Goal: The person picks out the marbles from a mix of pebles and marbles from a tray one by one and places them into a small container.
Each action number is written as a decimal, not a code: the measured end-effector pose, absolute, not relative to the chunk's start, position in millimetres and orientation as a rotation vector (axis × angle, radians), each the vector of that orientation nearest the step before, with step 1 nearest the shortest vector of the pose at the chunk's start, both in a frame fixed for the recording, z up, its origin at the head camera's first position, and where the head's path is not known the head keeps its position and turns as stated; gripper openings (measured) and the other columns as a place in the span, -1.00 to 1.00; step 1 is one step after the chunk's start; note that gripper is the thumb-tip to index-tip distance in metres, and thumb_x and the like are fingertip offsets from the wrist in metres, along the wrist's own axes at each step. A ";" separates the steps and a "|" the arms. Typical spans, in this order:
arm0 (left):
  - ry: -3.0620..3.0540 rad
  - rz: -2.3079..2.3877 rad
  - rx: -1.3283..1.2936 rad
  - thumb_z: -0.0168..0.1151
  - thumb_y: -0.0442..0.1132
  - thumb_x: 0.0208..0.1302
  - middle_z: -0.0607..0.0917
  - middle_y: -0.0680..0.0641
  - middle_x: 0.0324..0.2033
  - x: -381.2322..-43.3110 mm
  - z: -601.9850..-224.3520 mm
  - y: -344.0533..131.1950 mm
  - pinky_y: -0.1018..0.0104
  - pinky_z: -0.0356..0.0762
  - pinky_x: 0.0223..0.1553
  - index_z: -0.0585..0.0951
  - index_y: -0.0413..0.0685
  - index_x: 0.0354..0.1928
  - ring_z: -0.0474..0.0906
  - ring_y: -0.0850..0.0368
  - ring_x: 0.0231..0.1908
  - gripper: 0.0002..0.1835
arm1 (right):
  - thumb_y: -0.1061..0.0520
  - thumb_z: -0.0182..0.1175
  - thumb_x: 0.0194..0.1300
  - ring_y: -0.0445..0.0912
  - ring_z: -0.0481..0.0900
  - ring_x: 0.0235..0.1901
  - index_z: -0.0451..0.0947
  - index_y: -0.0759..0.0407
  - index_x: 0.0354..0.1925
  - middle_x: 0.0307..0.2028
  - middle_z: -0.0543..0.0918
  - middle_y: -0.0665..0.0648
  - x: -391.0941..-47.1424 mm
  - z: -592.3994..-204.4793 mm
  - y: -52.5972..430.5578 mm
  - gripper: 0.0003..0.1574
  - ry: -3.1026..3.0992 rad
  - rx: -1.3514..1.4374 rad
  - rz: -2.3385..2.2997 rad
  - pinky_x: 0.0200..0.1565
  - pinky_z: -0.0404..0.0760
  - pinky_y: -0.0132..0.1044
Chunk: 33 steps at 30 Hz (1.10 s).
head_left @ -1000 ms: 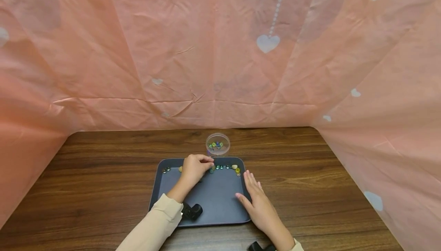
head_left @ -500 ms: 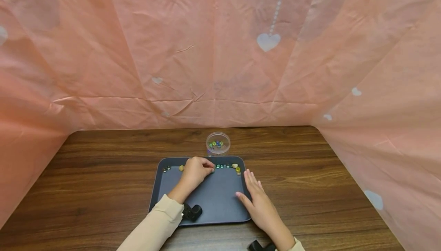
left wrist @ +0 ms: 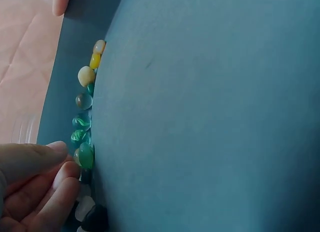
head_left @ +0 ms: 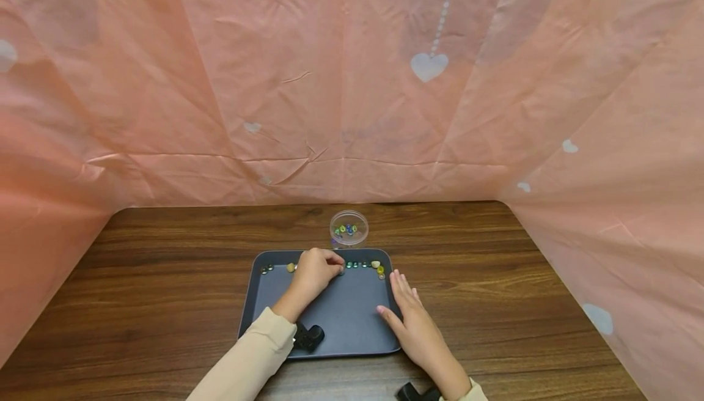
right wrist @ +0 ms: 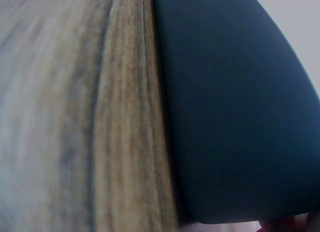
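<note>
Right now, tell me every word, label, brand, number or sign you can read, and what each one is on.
None can be read in any view.
The pink cloth bears pale hearts, but no lettering.
The tray, clear container and marbles show no writing that I can make out.
Any marks on the black device at the left wrist would be too small to read.

Left grip [left wrist: 36, 184] beside green marble [left wrist: 86, 155]

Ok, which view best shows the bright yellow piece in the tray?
Left wrist: the yellow piece is largest there, beside a cream piece. Head shows it tiny, near the far right corner of the tray; right wrist misses it.
</note>
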<state>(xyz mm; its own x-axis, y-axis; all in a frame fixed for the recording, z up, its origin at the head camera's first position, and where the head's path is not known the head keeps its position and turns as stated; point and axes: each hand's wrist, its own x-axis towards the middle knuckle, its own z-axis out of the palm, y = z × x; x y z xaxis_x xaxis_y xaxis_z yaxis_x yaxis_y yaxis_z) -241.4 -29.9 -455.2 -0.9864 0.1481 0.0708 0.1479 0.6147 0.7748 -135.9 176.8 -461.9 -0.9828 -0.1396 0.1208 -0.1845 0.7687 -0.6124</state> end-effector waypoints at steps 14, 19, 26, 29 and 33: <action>2.833 1.329 0.319 0.43 -0.36 0.14 0.82 -0.09 -0.36 -244.6 -448.2 -13.4 0.26 0.67 -0.30 0.81 -0.15 -0.32 0.75 0.05 -0.28 -0.93 | -0.08 0.15 0.43 0.19 0.08 0.51 0.09 0.31 0.51 0.50 0.17 0.32 -134.8 -463.1 177.3 -0.10 -2.877 0.278 1.000 0.47 0.04 0.19; 2.869 1.267 0.314 0.43 -0.36 0.13 0.82 -0.08 -0.37 -243.9 -446.5 -8.3 0.23 0.67 -0.29 0.81 -0.14 -0.34 0.74 0.05 -0.30 -0.94 | -0.10 0.14 0.44 0.19 0.07 0.52 0.08 0.30 0.51 0.51 0.16 0.31 -135.4 -462.0 177.1 -0.10 -2.886 0.275 1.001 0.47 0.03 0.19; 2.945 1.059 0.353 0.40 -0.39 0.12 0.81 -0.08 -0.37 -240.5 -441.3 -1.7 0.17 0.68 -0.26 0.80 -0.15 -0.34 0.71 0.06 -0.30 -0.93 | -0.04 0.17 0.42 0.18 0.05 0.52 0.08 0.29 0.51 0.51 0.15 0.30 -136.1 -460.7 176.5 -0.11 -2.896 0.261 1.009 0.48 0.01 0.19; 2.970 0.965 0.384 0.38 -0.40 0.14 0.81 -0.08 -0.35 -239.3 -439.8 0.0 0.14 0.68 -0.23 0.79 -0.14 -0.32 0.72 0.04 -0.29 -0.92 | -0.04 0.16 0.42 0.18 0.05 0.52 0.08 0.29 0.51 0.51 0.14 0.30 -136.3 -461.2 176.5 -0.11 -2.898 0.257 1.010 0.48 0.01 0.19; 2.964 0.955 0.421 0.37 -0.40 0.16 0.81 -0.08 -0.35 -239.7 -439.9 -1.3 0.15 0.68 -0.26 0.79 -0.14 -0.32 0.72 0.03 -0.29 -0.91 | -0.05 0.17 0.42 0.18 0.05 0.53 0.08 0.29 0.51 0.51 0.14 0.30 -136.0 -461.5 176.5 -0.10 -2.898 0.256 1.023 0.48 0.00 0.18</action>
